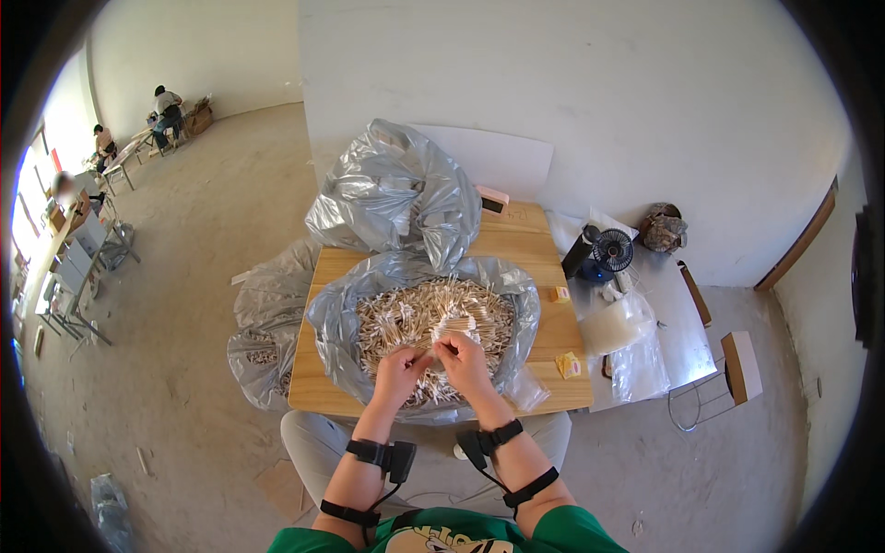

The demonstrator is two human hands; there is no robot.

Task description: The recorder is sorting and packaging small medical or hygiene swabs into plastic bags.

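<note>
A heap of cotton swabs [396, 313] with pale wooden sticks fills a container lined with a grey plastic bag [332, 313] on the wooden table. Over the near part of the heap, my left hand [399, 374] is closed in a pinch. My right hand [466, 367] sits close beside it, also pinched, with its fingertips almost meeting the left ones. Something small and pale shows between the fingers, too small to make out. Just beyond my right hand, some swabs [458, 324] lie lined up side by side. A clear plastic bag [526, 391] rests by my right wrist.
A large grey plastic sack [396, 198] stands at the table's far side, more bags [267, 295] at its left. Yellow packets [567, 365] lie on the table's right. A side table [687, 341] holds a small fan [612, 250] and clear bags. People work far left.
</note>
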